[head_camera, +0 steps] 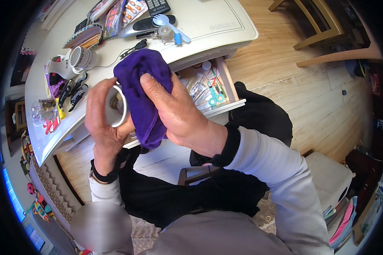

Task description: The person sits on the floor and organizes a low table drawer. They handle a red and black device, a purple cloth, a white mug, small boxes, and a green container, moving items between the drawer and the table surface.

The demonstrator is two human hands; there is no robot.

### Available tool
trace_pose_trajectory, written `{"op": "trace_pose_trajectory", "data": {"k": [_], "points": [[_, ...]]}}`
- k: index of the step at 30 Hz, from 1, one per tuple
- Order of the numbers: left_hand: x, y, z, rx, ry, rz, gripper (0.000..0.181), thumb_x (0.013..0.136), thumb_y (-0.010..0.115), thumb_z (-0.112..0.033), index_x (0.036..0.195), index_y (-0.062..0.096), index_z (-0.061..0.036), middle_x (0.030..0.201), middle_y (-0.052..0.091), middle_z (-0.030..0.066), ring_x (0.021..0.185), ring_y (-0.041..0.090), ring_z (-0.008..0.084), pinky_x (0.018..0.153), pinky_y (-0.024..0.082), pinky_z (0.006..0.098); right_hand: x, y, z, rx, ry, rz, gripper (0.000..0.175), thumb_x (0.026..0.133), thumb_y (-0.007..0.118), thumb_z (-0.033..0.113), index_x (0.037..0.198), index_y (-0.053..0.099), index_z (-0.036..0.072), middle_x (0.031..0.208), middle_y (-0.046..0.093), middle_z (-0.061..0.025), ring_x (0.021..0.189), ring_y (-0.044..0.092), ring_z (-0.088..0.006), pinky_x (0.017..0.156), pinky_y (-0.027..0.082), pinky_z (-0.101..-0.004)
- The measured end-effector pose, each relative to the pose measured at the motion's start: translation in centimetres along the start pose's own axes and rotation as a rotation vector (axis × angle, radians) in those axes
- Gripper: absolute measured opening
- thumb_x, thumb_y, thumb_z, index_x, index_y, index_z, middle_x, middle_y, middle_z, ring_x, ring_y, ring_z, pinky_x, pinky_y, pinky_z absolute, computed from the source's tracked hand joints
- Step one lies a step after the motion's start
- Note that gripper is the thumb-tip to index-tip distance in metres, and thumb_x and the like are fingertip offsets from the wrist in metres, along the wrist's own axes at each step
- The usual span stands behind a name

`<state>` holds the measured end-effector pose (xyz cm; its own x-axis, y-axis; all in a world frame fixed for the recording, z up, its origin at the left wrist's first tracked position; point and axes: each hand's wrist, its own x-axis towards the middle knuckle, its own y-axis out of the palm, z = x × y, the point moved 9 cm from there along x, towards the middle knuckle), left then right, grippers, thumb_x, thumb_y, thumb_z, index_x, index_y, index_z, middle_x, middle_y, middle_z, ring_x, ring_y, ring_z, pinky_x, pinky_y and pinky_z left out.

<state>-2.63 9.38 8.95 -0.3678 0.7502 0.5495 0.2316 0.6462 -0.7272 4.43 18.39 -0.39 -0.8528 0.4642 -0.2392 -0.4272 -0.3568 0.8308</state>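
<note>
My left hand (pixel 103 119) grips a white cup (pixel 124 106), its open mouth turned towards the camera and something brownish visible inside. In my right hand (pixel 182 110) is a folded purple cloth (pixel 140 92), pressed under the thumb. The cloth lies against the cup's right side and hides part of it. Both hands are above the front edge of a cream desk (pixel 207 35). Beyond them on the desk stands another patterned white cup (pixel 83 59).
An open drawer (pixel 237 102) at the desk's front holds turquoise scissors (pixel 216 95) and small items. On the desk lie a light-blue spork (pixel 172 25), a remote control (pixel 158 6), a pill blister pack (pixel 132 12) and black clips (pixel 78 87). A wooden chair (pixel 319 38) stands at upper right.
</note>
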Motion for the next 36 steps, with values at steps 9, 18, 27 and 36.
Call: {"op": "trace_pose_trajectory", "data": {"k": [9,18,27,36], "points": [[-3.4,-0.5,3.9,-0.417,-0.29,-0.134,0.082,0.081,0.07,-0.054,0.137,0.054,0.0043,0.132,0.061,0.0161,0.119,0.059,0.027,0.103,0.045,0.0388,0.6,1.1,-4.2,0.185,0.43,0.147,0.05,0.102,0.054,0.054,0.132,0.06,0.014,0.125,0.068,-0.0057,0.105,0.067,-0.0213,0.096,0.055,-0.0408],[-2.8,-1.7,4.0,0.075,-0.045,-0.131,0.075,0.091,0.075,-0.041,0.143,0.047,0.0051,0.137,0.057,0.0188,0.127,0.055,0.031,0.112,0.038,0.0428,0.8,0.3,-3.9,0.154,0.07,0.116,0.052,0.104,0.06,0.04,0.145,0.045,0.013,0.129,0.061,-0.0007,0.116,0.055,-0.0144,0.1,0.049,-0.0343],[-3.2,1.6,2.3,-0.272,-0.241,0.155,0.074,0.083,0.072,-0.042,0.138,0.053,0.0045,0.135,0.058,0.0162,0.131,0.053,0.0293,0.115,0.035,0.0414,0.6,-2.8,2.1,-0.668,-0.22,-0.188,0.056,0.095,0.07,0.027,0.137,0.048,-0.004,0.122,0.066,-0.0163,0.109,0.065,-0.0234,0.094,0.053,-0.0374],[0.6,-1.5,2.9,-0.121,-0.205,-0.068,0.06,0.081,0.076,-0.02,0.134,0.055,-0.0007,0.119,0.062,0.014,0.11,0.061,0.025,0.1,0.046,0.0362,-2.1,0.4,19.2,-0.754,-0.657,0.052,0.042,0.099,0.07,0.023,0.13,0.058,-0.002,0.117,0.068,-0.0082,0.102,0.064,-0.014,0.092,0.053,-0.0301]]}}
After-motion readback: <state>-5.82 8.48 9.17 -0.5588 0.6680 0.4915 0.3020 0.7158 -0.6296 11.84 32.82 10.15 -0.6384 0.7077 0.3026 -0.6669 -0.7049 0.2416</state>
